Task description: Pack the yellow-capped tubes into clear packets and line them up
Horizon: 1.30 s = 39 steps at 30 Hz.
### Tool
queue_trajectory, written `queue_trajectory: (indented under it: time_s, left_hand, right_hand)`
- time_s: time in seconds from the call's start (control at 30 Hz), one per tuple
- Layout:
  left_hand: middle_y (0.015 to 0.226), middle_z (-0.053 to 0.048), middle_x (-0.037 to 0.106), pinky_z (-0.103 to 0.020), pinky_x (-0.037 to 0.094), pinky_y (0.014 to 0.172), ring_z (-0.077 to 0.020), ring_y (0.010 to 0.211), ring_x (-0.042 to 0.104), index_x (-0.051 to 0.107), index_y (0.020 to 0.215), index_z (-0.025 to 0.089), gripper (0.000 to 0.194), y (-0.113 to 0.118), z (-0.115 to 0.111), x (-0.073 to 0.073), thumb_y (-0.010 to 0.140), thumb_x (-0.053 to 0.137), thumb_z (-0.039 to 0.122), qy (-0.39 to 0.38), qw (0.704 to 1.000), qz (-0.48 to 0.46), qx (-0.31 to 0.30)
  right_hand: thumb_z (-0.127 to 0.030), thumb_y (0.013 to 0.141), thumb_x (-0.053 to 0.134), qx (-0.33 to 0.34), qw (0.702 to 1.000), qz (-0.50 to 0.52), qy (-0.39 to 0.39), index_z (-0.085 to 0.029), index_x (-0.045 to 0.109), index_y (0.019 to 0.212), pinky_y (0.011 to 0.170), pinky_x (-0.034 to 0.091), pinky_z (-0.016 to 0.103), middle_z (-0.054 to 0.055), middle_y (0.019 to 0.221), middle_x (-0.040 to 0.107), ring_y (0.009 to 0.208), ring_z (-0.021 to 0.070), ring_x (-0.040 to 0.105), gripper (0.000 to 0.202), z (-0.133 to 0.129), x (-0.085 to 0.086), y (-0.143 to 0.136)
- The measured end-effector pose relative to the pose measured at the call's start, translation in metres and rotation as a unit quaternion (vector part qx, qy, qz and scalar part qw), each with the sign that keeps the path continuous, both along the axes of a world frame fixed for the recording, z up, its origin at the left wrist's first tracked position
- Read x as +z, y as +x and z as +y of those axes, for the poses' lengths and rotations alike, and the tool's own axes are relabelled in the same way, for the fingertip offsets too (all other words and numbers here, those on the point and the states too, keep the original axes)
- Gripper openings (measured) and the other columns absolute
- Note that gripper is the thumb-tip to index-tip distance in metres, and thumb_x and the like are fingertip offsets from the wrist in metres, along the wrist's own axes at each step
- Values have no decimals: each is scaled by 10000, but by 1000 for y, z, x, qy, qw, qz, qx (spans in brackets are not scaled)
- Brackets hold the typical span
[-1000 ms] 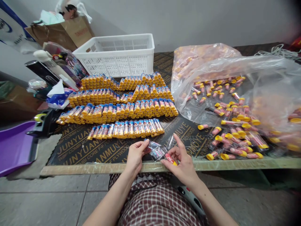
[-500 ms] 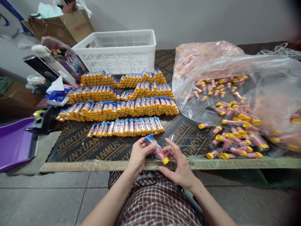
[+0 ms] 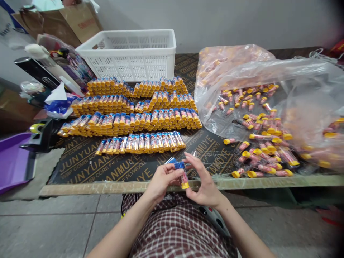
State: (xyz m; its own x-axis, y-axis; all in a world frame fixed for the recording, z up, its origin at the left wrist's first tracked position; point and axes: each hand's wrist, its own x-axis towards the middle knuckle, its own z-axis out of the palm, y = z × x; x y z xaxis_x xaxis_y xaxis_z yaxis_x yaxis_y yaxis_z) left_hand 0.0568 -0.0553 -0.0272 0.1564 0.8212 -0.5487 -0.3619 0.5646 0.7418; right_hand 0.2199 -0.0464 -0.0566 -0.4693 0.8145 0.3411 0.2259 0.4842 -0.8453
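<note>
Near the table's front edge my left hand (image 3: 164, 179) pinches a small clear tube (image 3: 184, 179) with a blue top, reddish contents and a yellow cap at its lower end. Another blue piece shows behind the left fingers. My right hand (image 3: 202, 182) is beside the tube, thumb and fingers apart, the thumb near the yellow cap. Beyond my hands lies a row of blue-and-yellow tubes (image 3: 141, 142), with stacked rows of like tubes (image 3: 139, 120) behind it. Loose yellow-capped tubes (image 3: 264, 157) lie in a heap to the right.
A white plastic basket (image 3: 134, 64) stands at the back. Clear plastic bags (image 3: 228, 68) with more tubes spread over the right side. At the left are a purple dustpan (image 3: 13, 161), a tape dispenser (image 3: 40, 138), bottles and a paper bag (image 3: 59, 30).
The tube has turned from slanted to nearly upright, and its blue end is now between my left fingers. The whole view has shifted slightly.
</note>
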Motion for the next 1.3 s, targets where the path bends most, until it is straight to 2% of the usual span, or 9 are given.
queue_trajectory:
  time_s: [0.17, 0.73, 0.87, 0.93, 1.0, 1.07, 1.1, 1.2, 1.3]
  left_hand:
    - [684, -21, 654, -213, 471, 600, -89, 574, 581, 698, 872, 122, 371, 2, -3, -1, 583, 814, 323, -20, 1000, -12, -20]
    - [715, -33, 668, -213, 465, 594, -100, 591, 591, 694, 886, 128, 390, 6, -7, 1, 577, 814, 333, -24, 1000, -11, -17]
    - [718, -47, 679, -213, 462, 587, -107, 595, 596, 687, 830, 123, 343, -6, 0, 6, 585, 803, 333, -3, 1000, 22, 3]
    - [682, -53, 680, -217, 456, 568, -120, 583, 597, 675, 753, 122, 306, -27, 10, 12, 582, 799, 344, 40, 994, 95, 38]
    - [621, -43, 665, -221, 440, 533, -124, 544, 580, 652, 692, 131, 308, -59, 23, 19, 560, 802, 365, 99, 969, 204, 96]
    - [584, -22, 644, -225, 418, 510, -121, 512, 552, 637, 688, 143, 337, -98, 37, 27, 540, 800, 398, 148, 921, 323, 162]
    - [577, -13, 634, -227, 409, 509, -120, 508, 540, 637, 695, 146, 351, -117, 43, 29, 536, 794, 417, 160, 889, 384, 189]
    - [551, -13, 611, -247, 390, 536, -141, 530, 535, 657, 668, 151, 362, -161, 59, 30, 514, 784, 453, 153, 796, 551, 200]
    - [536, -38, 615, -269, 376, 566, -182, 562, 561, 668, 601, 165, 327, -179, 68, 23, 507, 775, 459, 137, 747, 636, 140]
  right_hand:
    - [-43, 616, 506, 33, 998, 36, -50, -252, 227, 1416, 1056, 386, 443, 92, 1386, 411, 1267, 252, 435, 873, -5, -5, 0]
    - [-39, 609, 513, 15, 996, 71, -55, -262, 224, 1408, 1023, 424, 419, 95, 1385, 422, 1238, 248, 471, 878, -10, -6, -6]
    - [-186, 687, 619, 34, 999, 4, -31, -254, 156, 1437, 1055, 375, 446, 103, 1449, 339, 1289, 262, 406, 884, 8, 0, 3]
    - [-316, 721, 656, -21, 996, -82, 9, -253, 180, 1438, 1069, 330, 487, 105, 1479, 287, 1330, 289, 336, 863, 32, -3, 25]
    - [-345, 793, 591, -149, 965, -205, 66, -254, 280, 1411, 1053, 300, 536, 115, 1443, 349, 1324, 315, 337, 698, 63, -16, 59]
    - [-373, 826, 524, -244, 905, -317, 141, -243, 444, 1318, 954, 356, 555, 165, 1336, 463, 1235, 367, 430, 515, 95, -38, 96]
    - [-346, 836, 498, -265, 896, -327, 145, -225, 522, 1248, 910, 343, 593, 200, 1253, 522, 1189, 407, 455, 430, 109, -49, 113]
    - [-315, 882, 345, -266, 877, -352, 188, -241, 623, 1047, 817, 341, 605, 169, 933, 638, 940, 389, 576, 332, 131, -76, 147]
    - [-307, 902, 267, -217, 866, -386, 232, -264, 625, 941, 668, 407, 470, 103, 750, 620, 709, 297, 592, 362, 130, -82, 152]
